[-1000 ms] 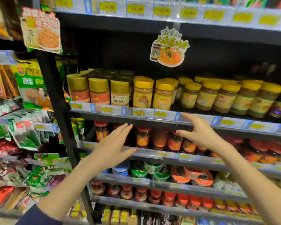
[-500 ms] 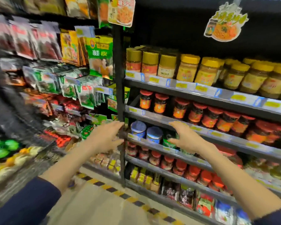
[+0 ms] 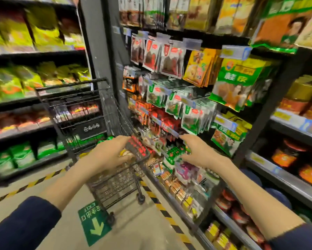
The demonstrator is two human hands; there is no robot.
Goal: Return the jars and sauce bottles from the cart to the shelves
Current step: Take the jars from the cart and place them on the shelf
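Note:
A black wire cart (image 3: pixel 74 112) stands in the aisle ahead of me. My left hand (image 3: pixel 108 155) hovers over the cart's near right corner with fingers apart, above a jar with a yellowish lid (image 3: pixel 127 154) that is partly hidden by the hand and blurred. My right hand (image 3: pixel 199 152) is open in front of the hanging packets, to the right of the cart, holding nothing. The jar shelves (image 3: pixel 285 179) with red-lidded jars (image 3: pixel 285 156) and yellow-lidded jars (image 3: pixel 303 91) are at the far right.
Hanging snack and spice packets (image 3: pixel 171 98) fill the rack between cart and jar shelves. Shelves of green and yellow bags (image 3: pixel 16 83) line the left side. A green EXIT floor sticker (image 3: pixel 94 221) and yellow-black floor tape (image 3: pixel 168 213) lie below.
The view has swung left from the jar shelves to the cart. Both hands dropped away from the shelf edge; the left one now reaches over the cart.

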